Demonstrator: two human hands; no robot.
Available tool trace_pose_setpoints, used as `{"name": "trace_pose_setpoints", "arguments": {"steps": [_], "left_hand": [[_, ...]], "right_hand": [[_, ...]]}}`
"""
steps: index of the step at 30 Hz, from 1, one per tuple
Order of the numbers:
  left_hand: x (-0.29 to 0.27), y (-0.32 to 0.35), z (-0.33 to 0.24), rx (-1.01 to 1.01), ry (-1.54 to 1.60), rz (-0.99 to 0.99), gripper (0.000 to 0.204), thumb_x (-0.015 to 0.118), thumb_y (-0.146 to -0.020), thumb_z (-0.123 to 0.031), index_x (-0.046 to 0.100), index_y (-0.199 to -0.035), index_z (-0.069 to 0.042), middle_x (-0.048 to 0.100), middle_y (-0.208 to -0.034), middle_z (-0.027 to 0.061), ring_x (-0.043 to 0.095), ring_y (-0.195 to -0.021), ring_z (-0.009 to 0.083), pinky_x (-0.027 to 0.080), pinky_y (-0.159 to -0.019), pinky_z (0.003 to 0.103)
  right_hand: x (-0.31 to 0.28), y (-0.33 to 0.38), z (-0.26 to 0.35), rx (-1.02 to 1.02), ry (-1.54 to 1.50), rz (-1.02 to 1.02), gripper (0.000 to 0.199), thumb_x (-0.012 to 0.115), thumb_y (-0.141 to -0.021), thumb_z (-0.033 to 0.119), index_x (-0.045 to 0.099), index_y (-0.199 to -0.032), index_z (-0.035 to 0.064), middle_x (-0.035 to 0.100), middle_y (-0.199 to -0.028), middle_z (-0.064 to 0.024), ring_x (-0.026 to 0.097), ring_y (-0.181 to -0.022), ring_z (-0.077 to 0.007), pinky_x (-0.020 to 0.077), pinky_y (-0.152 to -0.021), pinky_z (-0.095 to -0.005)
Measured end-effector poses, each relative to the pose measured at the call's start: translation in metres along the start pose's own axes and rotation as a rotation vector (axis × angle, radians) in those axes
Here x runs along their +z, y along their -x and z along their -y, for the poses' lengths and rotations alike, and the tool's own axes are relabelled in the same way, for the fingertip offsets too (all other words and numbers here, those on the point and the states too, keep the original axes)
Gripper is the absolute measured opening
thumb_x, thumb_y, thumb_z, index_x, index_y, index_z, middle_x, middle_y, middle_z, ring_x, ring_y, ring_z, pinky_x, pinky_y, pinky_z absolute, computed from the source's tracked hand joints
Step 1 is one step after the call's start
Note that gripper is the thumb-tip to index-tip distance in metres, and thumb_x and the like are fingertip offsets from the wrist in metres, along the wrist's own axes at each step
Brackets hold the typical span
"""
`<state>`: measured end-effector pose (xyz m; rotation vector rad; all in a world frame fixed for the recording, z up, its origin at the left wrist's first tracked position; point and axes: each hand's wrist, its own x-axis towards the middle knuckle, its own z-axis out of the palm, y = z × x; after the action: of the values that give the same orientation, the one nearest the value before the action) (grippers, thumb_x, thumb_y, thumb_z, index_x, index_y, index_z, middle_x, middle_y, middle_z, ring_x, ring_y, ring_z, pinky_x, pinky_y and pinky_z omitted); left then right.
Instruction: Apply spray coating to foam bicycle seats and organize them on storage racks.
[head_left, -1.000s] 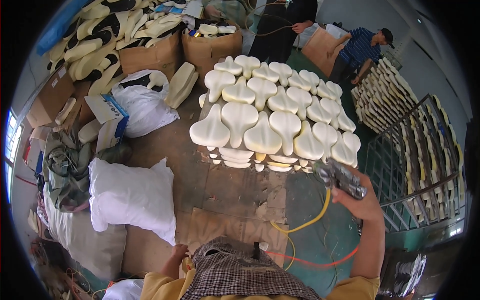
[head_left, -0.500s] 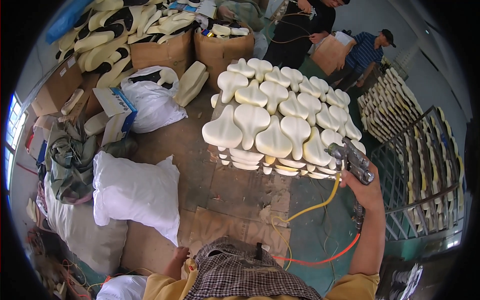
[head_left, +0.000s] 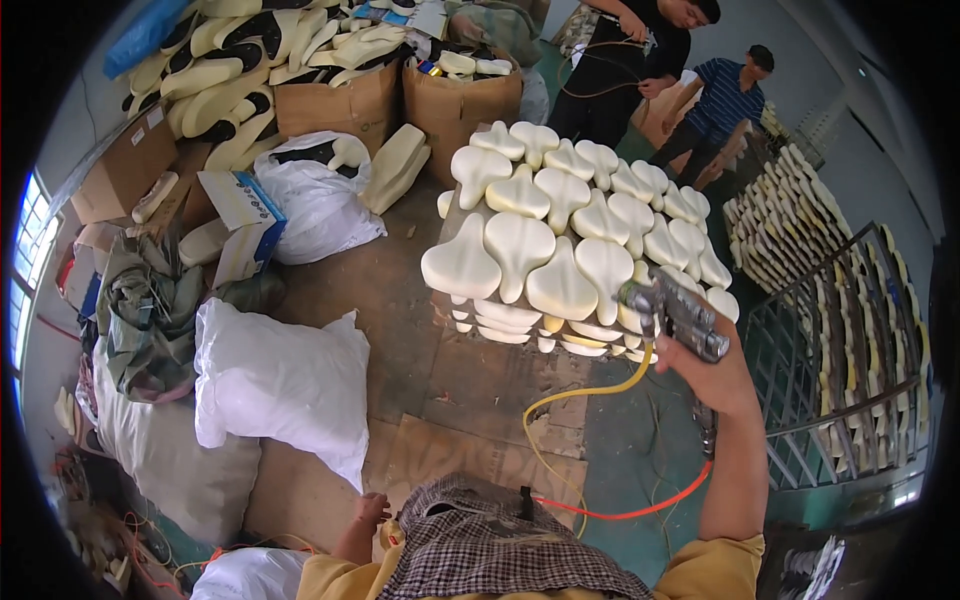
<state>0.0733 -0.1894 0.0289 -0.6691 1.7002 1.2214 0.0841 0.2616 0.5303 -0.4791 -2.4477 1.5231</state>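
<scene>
Gripped in my right hand (head_left: 712, 372) is a metal spray gun (head_left: 680, 315), its nozzle pointing left over the near right edge of a stack. A yellow hose (head_left: 570, 398) and an orange-red hose (head_left: 650, 508) run from the gun. The stack holds layers of cream foam bicycle-saddle pads (head_left: 560, 290), set in rows with boards between them; the gun and hand hide some pads at the near right corner. Low beside my body hangs my left hand (head_left: 372, 508), its fingers partly showing, loosely apart, with nothing seen in them.
Two people (head_left: 625, 75) stand beyond the stack; the nearer holds a hose and a tool. A metal rack (head_left: 850, 350) of pads stands right. White sacks (head_left: 285, 385), cardboard boxes (head_left: 340, 105) and heaped foam pads (head_left: 215, 85) fill the left. Hoses trail on the floor.
My right hand has moved the spray gun left along the stack's near edge. The whole view has shifted slightly, and the person in the striped shirt has changed posture. My left hand still hangs low.
</scene>
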Motion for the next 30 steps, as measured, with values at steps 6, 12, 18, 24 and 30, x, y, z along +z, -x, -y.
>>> {"name": "trace_pose_setpoints", "arguments": {"steps": [6, 12, 18, 24, 30], "left_hand": [[-0.003, -0.007, 0.020, -0.037, 0.039, -0.012, 0.033, 0.055, -0.083, -0.026, 0.056, -0.109, -0.004, 0.063, -0.087, 0.0103, 0.060, -0.059, 0.0227, 0.045, -0.048, 0.033], [0.001, -0.014, 0.031, -0.088, 0.078, -0.023, 0.034, 0.055, -0.081, -0.025, 0.055, -0.109, -0.005, 0.063, -0.089, 0.0107, 0.059, -0.057, 0.0219, 0.045, -0.048, 0.033], [0.020, -0.012, 0.016, -0.057, 0.028, -0.027, 0.037, 0.054, -0.081, -0.026, 0.054, -0.112, -0.005, 0.063, -0.092, 0.0123, 0.061, -0.059, 0.0226, 0.046, -0.048, 0.034], [0.074, -0.005, -0.028, 0.010, -0.052, -0.009, 0.036, 0.054, -0.082, -0.026, 0.053, -0.112, -0.005, 0.064, -0.091, 0.0126, 0.061, -0.057, 0.0231, 0.046, -0.048, 0.033], [0.185, -0.031, -0.091, 0.109, -0.098, 0.136, 0.032, 0.054, -0.083, -0.025, 0.054, -0.108, -0.004, 0.063, -0.089, 0.0133, 0.061, -0.057, 0.0242, 0.046, -0.047, 0.033]], "right_hand": [[0.013, 0.005, 0.004, 0.029, 0.047, 0.141, 0.051, 0.065, -0.078, 0.005, 0.049, -0.126, 0.0003, 0.062, -0.093, -0.0012, 0.053, -0.079, -0.0051, 0.0450, -0.072, -0.0215], [0.016, 0.012, 0.000, -0.024, 0.048, 0.204, 0.051, 0.066, -0.079, 0.005, 0.050, -0.127, 0.0028, 0.062, -0.096, -0.0032, 0.054, -0.084, -0.0079, 0.0450, -0.077, -0.0230], [-0.013, 0.021, -0.016, 0.032, 0.017, 0.141, 0.051, 0.066, -0.078, 0.006, 0.050, -0.127, 0.0023, 0.063, -0.101, -0.0066, 0.055, -0.089, -0.0096, 0.0446, -0.081, -0.0250], [-0.052, 0.036, -0.045, -0.188, 0.087, 0.126, 0.053, 0.067, -0.079, 0.003, 0.048, -0.128, -0.0007, 0.062, -0.100, -0.0032, 0.054, -0.087, -0.0067, 0.0442, -0.077, -0.0209], [-0.153, 0.100, -0.126, 0.011, -0.070, -0.061, 0.055, 0.068, -0.079, 0.008, 0.046, -0.130, 0.0010, 0.064, -0.092, -0.0067, 0.058, -0.079, -0.0095, 0.0477, -0.072, -0.0249]]}}
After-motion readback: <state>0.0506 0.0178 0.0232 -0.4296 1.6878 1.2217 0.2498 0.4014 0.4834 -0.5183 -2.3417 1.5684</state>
